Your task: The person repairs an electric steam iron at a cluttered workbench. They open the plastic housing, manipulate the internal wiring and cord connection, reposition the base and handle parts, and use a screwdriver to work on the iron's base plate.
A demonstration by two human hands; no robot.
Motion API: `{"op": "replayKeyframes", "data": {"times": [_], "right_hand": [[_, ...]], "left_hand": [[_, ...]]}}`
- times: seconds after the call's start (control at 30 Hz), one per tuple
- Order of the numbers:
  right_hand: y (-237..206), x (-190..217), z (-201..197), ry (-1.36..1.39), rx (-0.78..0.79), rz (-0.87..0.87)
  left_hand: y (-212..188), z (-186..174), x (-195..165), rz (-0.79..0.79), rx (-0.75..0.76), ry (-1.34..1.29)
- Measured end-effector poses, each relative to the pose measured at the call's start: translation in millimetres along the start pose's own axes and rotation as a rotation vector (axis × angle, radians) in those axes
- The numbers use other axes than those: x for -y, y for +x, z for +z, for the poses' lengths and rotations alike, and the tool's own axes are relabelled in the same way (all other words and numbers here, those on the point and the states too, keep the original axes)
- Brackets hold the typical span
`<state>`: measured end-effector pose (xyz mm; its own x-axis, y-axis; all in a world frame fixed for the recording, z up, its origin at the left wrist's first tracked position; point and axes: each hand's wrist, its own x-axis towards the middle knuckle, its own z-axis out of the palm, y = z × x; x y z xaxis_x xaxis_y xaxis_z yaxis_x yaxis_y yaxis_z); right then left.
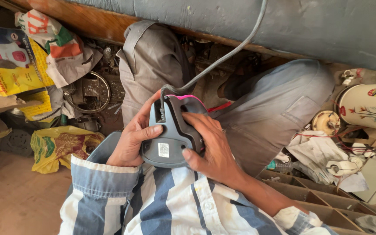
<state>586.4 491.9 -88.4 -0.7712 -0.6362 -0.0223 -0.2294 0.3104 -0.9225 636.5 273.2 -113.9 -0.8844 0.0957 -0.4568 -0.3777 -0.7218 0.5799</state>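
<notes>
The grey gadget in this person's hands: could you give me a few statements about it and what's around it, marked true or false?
1. Both hands hold the grey appliance over the lap. True: the left hand and right hand each have a grip on a side.
2. A grey cord leads up from the appliance. True.
3. The appliance has green trim. False: the trim is pink.
4. A yellow bag lies on the floor at the left side of the picture. True.
5. The person wears a plain red shirt. False: the striped shirt is blue and white.
6. The cream cylindrical tank rests on the lap. False: it lies at the right, apart from the hands.
</notes>
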Motion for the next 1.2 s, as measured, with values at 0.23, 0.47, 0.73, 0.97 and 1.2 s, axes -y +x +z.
{"op": "replayKeyframes", "data": {"times": [0.23,0.47,0.73,0.97,1.2], "right_hand": [[-7,-2,-13,-0.126,0.083,-0.101],[21,-11,-35,-0.013,0.074,0.083],[68,-33,-49,0.206,0.379,-0.315],[83,-67,-33,0.394,0.481,-0.352],[81,-77,-29,0.406,0.417,-0.406]], "left_hand": [[-2,6,-1,-0.029,0.085,-0.002],[-1,2,-1,-0.105,0.163,-0.011],[5,-5,1,-0.125,0.189,0.068],[6,-6,2,-0.159,0.205,0.074],[7,-5,1,-0.164,0.259,0.064]]}}
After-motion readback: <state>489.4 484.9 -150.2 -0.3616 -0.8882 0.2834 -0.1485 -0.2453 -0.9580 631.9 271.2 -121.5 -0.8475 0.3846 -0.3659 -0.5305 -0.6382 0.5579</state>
